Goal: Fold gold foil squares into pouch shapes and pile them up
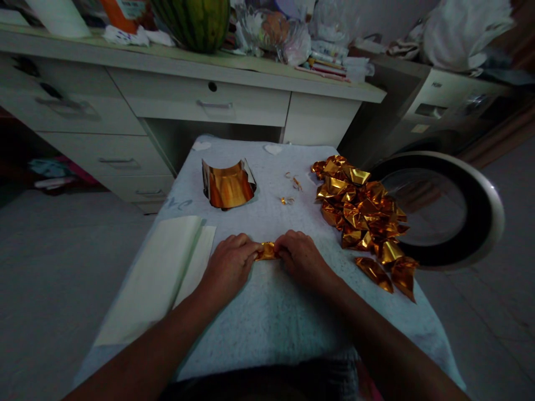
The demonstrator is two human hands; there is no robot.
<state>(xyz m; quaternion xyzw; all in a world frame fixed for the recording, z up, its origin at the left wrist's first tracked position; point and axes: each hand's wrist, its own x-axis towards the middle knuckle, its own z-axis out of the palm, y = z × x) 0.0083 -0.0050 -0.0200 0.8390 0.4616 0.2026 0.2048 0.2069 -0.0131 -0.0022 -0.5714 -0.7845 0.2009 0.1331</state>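
Gripping a small gold foil piece (267, 251) by its two ends, the left hand (232, 262) and right hand (301, 257) are pinching it between fingers and thumbs.
The foil piece is lying low over the middle of a cloth-covered table (267, 312); a pile of gold foil pieces (363, 214) is resting to the right, and a curled gold sheet (229, 186) is standing beyond the left hand.

Draped in pale blue cloth (259, 317), with white heart shapes (273, 149) along far edge. At far left on cloth, curled sheet of copper-gold foil (229, 189), ends bent upward. Along right side, heap of shiny folded foil pieces (361, 209), overlapping, spread toward near end. Between sheet and heap, few small thin scraps (286, 200). At left edge, pale flat sheets (154, 273), partly overlapping.
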